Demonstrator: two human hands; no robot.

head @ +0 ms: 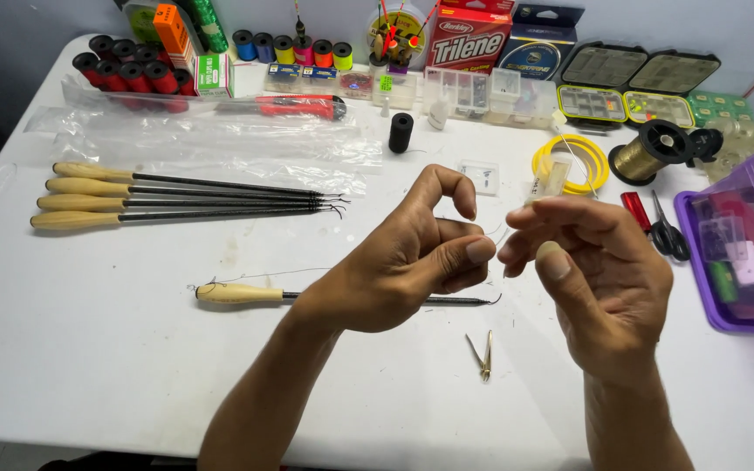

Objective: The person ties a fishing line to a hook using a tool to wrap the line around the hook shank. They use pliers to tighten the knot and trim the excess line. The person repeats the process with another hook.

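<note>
Item: thin line (492, 234), above mid-worktop (89, 349), pinched between my left hand (403, 262) and right hand (595, 270); both grips closed on it. Advice: I'd keep tension even, fingertips close together.

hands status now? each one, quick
Left hand: closed, pinching thin fishing line.
Right hand: closed, fingertips pinching the same line.
</note>
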